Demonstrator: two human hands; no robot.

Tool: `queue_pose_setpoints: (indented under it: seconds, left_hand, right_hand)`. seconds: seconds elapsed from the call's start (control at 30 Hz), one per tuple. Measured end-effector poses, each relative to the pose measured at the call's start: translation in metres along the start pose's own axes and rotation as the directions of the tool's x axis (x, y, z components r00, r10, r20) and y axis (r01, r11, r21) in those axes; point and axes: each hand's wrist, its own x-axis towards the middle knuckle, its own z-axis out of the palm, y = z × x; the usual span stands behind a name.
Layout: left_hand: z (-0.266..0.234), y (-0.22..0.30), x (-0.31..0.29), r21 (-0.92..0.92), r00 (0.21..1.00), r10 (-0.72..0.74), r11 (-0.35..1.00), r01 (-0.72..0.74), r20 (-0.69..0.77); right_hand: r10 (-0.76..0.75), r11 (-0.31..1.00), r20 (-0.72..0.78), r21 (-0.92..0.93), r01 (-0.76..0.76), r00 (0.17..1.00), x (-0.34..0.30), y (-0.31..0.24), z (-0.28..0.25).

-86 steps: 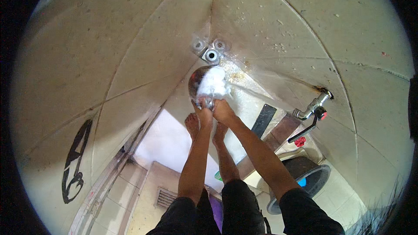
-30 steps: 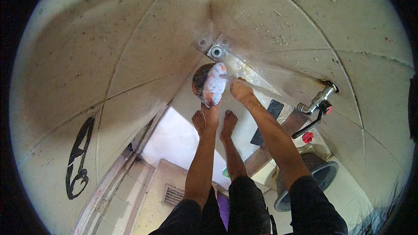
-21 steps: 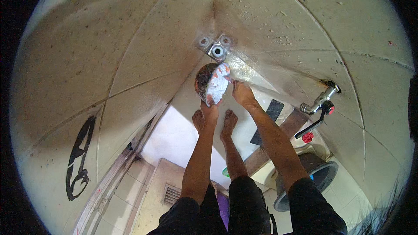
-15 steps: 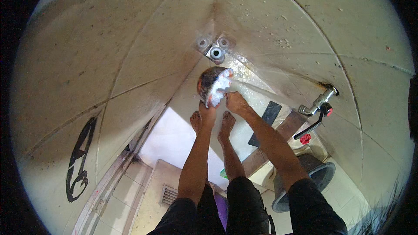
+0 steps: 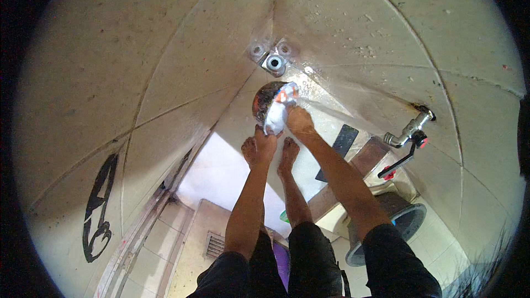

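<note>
A dark, rounded bowl (image 5: pixel 264 102) with orange patches is tilted on its side in front of my feet, its open side facing right. White stuff that looks like foam (image 5: pixel 275 118) and some orange show in its opening. My left hand (image 5: pixel 267 139) grips the near edge of its rim. At the opening, my right hand (image 5: pixel 300 121) is closed with its fingers curled toward the white inside. Its fingertips are partly hidden, and I cannot make out what they hold. A pale streak like running water (image 5: pixel 331 111) stretches from the tap (image 5: pixel 406 132) toward the bowl.
The tap juts from the right wall, with a long black lever (image 5: pixel 396 165). A grey bucket (image 5: pixel 411 223) stands below it, next to my right forearm. A dark flat slab (image 5: pixel 344 142) lies right of my feet. A drain grate (image 5: pixel 214 245) is at lower left.
My right hand has moved slightly up and deeper against the bowl's opening. The bowl has turned a little, showing more orange near its top. My left hand keeps its hold on the rim.
</note>
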Motion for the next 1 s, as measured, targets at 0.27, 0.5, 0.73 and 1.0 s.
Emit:
queue_pose_setpoints:
  seconds: [0.27, 0.5, 0.73, 1.0]
  left_hand:
    - [0.007, -0.029, 0.012, -0.082, 0.995, 0.067, 0.994, -0.074, -0.078]
    - [-0.004, -0.025, 0.006, -0.309, 0.987, 0.12, 0.94, -0.146, -0.104]
    - [-0.014, -0.009, -0.003, -0.473, 0.99, 0.12, 0.869, -0.143, -0.079]
    - [-0.031, 0.004, -0.006, -0.676, 0.995, 0.095, 0.731, -0.088, -0.027]
  right_hand:
    - [-0.106, 0.992, 0.12, -0.059, 0.114, 0.987, 0.002, -0.033, -0.014]
    - [-0.244, 0.967, 0.047, -0.057, 0.246, 0.969, -0.019, -0.048, -0.013]
    - [-0.301, 0.953, -0.028, 0.02, 0.301, 0.953, -0.004, -0.031, 0.018]
    - [-0.226, 0.972, -0.171, -0.096, 0.213, 0.959, -0.005, -0.045, -0.021]
